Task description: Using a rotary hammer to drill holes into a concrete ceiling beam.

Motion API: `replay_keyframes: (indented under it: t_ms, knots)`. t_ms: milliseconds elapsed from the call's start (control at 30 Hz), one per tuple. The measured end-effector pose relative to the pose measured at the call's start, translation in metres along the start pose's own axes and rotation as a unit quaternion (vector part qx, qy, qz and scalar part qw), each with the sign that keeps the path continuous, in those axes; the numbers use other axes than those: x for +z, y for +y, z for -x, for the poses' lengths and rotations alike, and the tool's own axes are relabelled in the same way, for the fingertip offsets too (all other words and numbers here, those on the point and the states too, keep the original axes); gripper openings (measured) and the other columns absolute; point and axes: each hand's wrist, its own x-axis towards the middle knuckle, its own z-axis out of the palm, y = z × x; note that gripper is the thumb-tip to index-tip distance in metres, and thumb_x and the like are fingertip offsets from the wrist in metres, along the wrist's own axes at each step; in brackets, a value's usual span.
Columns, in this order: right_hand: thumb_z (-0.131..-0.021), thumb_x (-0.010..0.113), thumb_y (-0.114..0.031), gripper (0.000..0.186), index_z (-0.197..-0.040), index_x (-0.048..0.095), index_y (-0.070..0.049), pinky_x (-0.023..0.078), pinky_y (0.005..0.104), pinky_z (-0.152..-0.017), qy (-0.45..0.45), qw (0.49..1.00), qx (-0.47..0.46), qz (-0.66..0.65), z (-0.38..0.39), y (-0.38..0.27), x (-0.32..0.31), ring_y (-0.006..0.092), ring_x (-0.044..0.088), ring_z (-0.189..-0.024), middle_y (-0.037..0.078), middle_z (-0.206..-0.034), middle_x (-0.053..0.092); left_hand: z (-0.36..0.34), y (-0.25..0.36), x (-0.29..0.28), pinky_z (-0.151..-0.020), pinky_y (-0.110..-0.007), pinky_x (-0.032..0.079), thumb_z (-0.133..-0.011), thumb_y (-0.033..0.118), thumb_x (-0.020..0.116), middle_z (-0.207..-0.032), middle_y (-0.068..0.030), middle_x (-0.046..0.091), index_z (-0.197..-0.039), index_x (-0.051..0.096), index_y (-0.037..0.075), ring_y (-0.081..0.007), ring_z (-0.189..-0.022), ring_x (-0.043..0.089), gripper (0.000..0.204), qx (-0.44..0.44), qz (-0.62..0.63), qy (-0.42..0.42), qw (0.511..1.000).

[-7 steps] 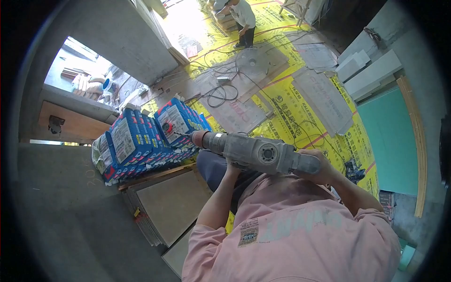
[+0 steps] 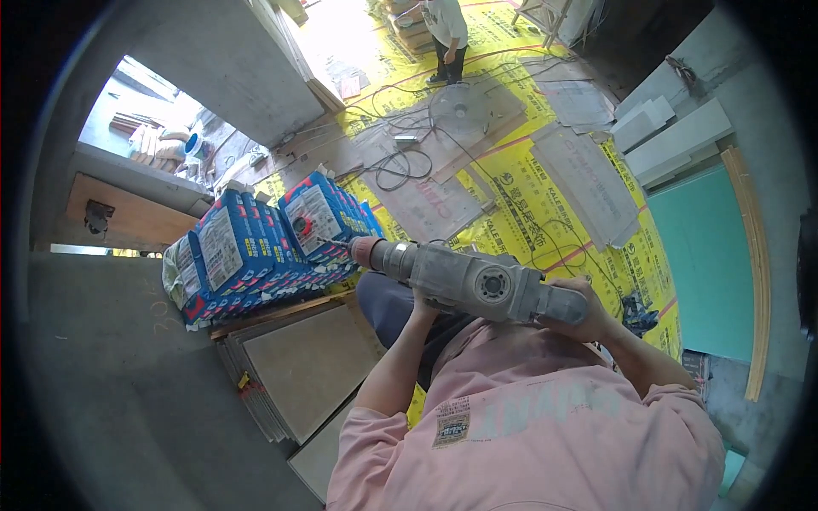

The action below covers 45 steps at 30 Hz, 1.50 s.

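Observation:
A dusty grey rotary hammer drill (image 2: 452,274) lies across the front of my body, its reddish-brown chuck and thin bit pointing left. The bit tip is seen against the blue bags and I cannot tell whether it touches anything. My left hand (image 2: 424,307) is closed around the underside of the drill behind the chuck, its fingers mostly hidden by the housing. At the rear, my right hand (image 2: 601,317) wraps the handle, with a few knuckles showing above it.
Stacked blue bags (image 2: 247,247) stand at the left, beside large leaning tiles (image 2: 307,358). Cables (image 2: 402,170) and boards cross the yellow floor covering (image 2: 528,200). A person (image 2: 446,38) stands at the far side. Green board (image 2: 707,255) and a wooden strip (image 2: 748,272) lean at the right.
The drill sits slightly further right and lower in the picture, with both hands still on it. The surroundings have shifted a little, and the far person shows higher, cut by the top edge.

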Motion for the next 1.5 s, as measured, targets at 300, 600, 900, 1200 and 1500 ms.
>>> replay_keyframes:
  t_ms: [300,600,900,1200,1500]
  knots:
    - [-0.069,0.083,-0.015,0.039,-0.101,0.066,-0.003,0.053,0.0297,-0.07,-0.005,0.999,-0.034,0.023,-0.003,0.002,-0.002,0.0138,0.067,-0.076,0.008,-0.085,0.07,0.007,-0.031,0.008,-0.106,-0.04,0.039,-0.101,0.023,0.049,-0.131,-0.009,0.055,-0.135,0.047,0.008,-0.0236,-0.12,0.052,0.038,0.038,0.123,0.038,0.991]
    - [-0.067,0.082,-0.015,0.036,-0.097,0.064,-0.004,0.052,0.0293,-0.066,-0.004,0.999,-0.043,0.018,-0.004,0.003,-0.002,0.016,0.066,-0.07,0.007,-0.08,0.069,0.004,-0.009,0.019,-0.105,-0.039,0.037,-0.099,0.032,0.052,-0.128,-0.0087,0.053,-0.135,0.046,0.009,-0.0218,-0.12,0.047,0.042,-0.078,0.347,0.052,0.933]
    - [-0.067,0.082,-0.014,0.037,-0.097,0.064,-0.003,0.052,0.0297,-0.067,-0.007,0.999,-0.046,0.016,-0.006,0.001,-0.001,0.0163,0.066,-0.07,0.007,-0.081,0.069,0.002,0.02,0.015,-0.099,-0.038,0.043,-0.094,0.014,0.057,-0.12,-0.0106,0.063,-0.122,0.058,0.006,-0.0258,-0.113,0.057,0.03,0.052,-0.172,0.025,0.983]
    - [-0.067,0.081,-0.012,0.039,-0.1,0.063,-0.003,0.052,0.0306,-0.068,0.003,0.999,-0.047,0.026,-0.004,-0.001,0.0,0.0172,0.066,-0.073,0.008,-0.083,0.069,0.003,0.029,0.024,-0.1,-0.039,0.043,-0.09,0.015,0.062,-0.12,-0.0117,0.064,-0.12,0.06,0.006,-0.026,-0.113,0.057,0.031,-0.005,0.078,0.048,0.996]
    - [-0.066,0.079,-0.01,0.038,-0.099,0.062,-0.003,0.051,0.0311,-0.067,0.008,0.998,-0.054,0.027,-0.004,0.001,0.0,0.0184,0.065,-0.07,0.007,-0.081,0.068,-0.001,0.039,0.026,-0.099,-0.036,0.045,-0.1,0.022,0.055,-0.119,-0.0058,0.057,-0.129,0.049,0.009,-0.0183,-0.111,0.054,0.032,0.031,0.039,-0.003,0.999]
